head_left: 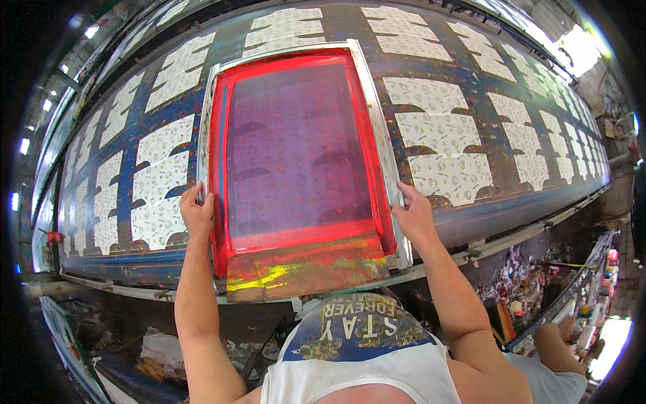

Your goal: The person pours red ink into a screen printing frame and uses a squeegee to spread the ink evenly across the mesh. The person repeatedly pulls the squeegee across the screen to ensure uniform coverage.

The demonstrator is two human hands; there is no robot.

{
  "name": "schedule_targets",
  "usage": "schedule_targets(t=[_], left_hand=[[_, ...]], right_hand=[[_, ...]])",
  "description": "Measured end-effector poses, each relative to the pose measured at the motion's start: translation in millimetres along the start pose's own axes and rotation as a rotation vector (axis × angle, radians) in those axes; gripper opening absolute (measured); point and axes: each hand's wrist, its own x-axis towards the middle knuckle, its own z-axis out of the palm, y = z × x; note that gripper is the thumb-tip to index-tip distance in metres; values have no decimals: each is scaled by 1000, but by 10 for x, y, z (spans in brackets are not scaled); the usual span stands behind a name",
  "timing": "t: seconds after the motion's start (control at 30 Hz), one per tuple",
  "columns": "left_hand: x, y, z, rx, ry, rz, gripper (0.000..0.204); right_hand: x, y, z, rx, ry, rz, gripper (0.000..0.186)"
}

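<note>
The hands (197, 213) (415, 215) grip a red-bordered screen's (296, 151) sides on a long, paint-stained table (471, 219); clutter (517, 286) lies below.

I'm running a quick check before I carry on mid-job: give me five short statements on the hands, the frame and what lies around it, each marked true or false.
1. The bare left hand and bare right hand hold opposite sides of the rectangular pale metal frame. True.
2. The see-through purple mesh has a green border. False: the border is mainly red.
3. Flat white printed pieces lie to both left and right of the frame. True.
4. The flat brown paint-smeared board is at the frame's far end. False: it is at the near end, toward the person.
5. Dark notch shapes show through the mesh. True.
</note>
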Motion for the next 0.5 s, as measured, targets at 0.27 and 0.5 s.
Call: schedule_targets(t=[0.27, 0.5], left_hand=[[-13, 57, -62, -219, -9, -58, 52], [17, -44, -23, -366, -19, -161, 39]], right_hand=[[56, -35, 98, -81, 14, 45, 52], [-42, -241, -1, 69, 59, 25, 45]])
